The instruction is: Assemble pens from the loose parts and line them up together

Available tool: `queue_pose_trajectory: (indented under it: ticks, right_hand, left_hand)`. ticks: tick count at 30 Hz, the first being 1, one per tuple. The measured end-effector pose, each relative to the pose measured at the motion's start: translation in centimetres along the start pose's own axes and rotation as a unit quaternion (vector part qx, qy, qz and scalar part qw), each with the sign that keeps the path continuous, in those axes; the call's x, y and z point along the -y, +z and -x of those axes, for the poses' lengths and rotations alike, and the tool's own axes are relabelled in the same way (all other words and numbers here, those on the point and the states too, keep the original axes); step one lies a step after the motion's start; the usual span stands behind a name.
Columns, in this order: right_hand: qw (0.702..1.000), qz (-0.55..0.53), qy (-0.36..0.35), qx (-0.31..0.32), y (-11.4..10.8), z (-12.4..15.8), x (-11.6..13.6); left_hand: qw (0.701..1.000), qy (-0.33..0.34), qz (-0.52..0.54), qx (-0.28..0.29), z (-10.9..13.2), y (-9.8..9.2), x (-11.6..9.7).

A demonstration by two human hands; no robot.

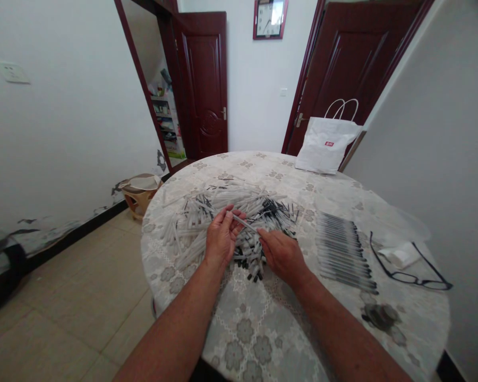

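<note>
A slim whitish pen barrel (245, 223) spans the gap between my two hands, tilted down to the right. My left hand (222, 233) pinches its upper left end between thumb and fingers. The fingers of my right hand (281, 252) are closed around its lower right end, hiding that tip. Beneath and behind both hands spreads a loose pile of clear pen tubes (195, 246), with dark thin pieces (273, 208) on top. Black-ended caps (255, 270) lie at the pile's near edge. To the right, several pens (342, 249) lie side by side in a row.
The round table has a flowered cloth (245, 347). Black-framed glasses (406, 278) rest at the right beside a folded white packet (400, 254) and clear plastic film (412, 225). A dark lump (381, 317) lies nearer. A white bag (327, 143) stands at the back; a stool (139, 193) is left.
</note>
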State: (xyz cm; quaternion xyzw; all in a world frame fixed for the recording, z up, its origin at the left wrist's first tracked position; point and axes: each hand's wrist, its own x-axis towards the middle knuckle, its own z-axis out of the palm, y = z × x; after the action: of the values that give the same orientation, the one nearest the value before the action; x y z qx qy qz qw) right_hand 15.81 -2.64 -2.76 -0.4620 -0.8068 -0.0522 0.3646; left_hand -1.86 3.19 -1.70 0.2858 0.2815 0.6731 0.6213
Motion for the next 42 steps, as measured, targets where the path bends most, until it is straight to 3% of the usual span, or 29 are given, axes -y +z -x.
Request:
queue_pose_trajectory:
  ticks: [4, 7, 11, 14, 19, 24, 27, 30, 33, 37, 42]
  right_hand:
    - [0.996, -0.089, 0.021, -0.021, -0.5, -0.2, 0.5]
    - [0.981, -0.166, 0.092, -0.026, -0.9, -0.5, 0.5]
    - [0.925, -0.297, 0.236, 0.014, -0.8, -0.8, 0.2]
    - [0.897, -0.344, 0.269, 0.064, -1.0, -1.1, 0.0]
    - [0.971, -0.156, 0.16, 0.09, -3.1, -2.1, 0.7]
    - [0.981, -0.016, 0.114, 0.155, -6.7, -2.1, 0.0]
    - [0.968, 0.048, 0.114, 0.217, -9.8, -1.1, -2.7]
    - [0.948, 0.135, 0.181, 0.223, -12.9, 0.3, -6.6]
    - [0.888, 0.238, 0.265, 0.29, -14.9, 1.8, -10.4]
    - [0.859, 0.26, 0.292, 0.332, -15.0, 3.3, -13.3]
    - [0.847, 0.265, 0.294, 0.354, -13.6, 3.9, -14.3]
  left_hand:
    - [1.0, -0.001, 0.0, 0.007, 0.0, -0.1, 0.2]
    - [1.0, -0.003, -0.013, 0.013, -0.1, -0.2, 0.3]
    - [0.999, -0.01, -0.031, 0.025, 0.0, -0.1, 0.3]
    - [0.998, -0.014, -0.045, 0.029, 0.2, 0.3, 0.4]
    - [0.985, -0.015, -0.147, 0.094, 1.2, 1.3, 0.5]
    - [0.96, 0.011, -0.249, 0.131, 2.1, 1.5, 0.5]
    - [0.953, 0.017, -0.281, 0.116, 2.1, 1.4, 0.5]
    - [0.947, 0.035, -0.305, 0.095, 2.0, 1.4, 0.4]
    - [0.942, 0.045, -0.324, 0.074, 1.8, 1.4, 0.4]
    - [0.942, 0.053, -0.327, 0.046, 1.6, 1.3, 0.4]
    - [0.94, 0.071, -0.332, 0.034, 1.4, 1.0, 0.3]
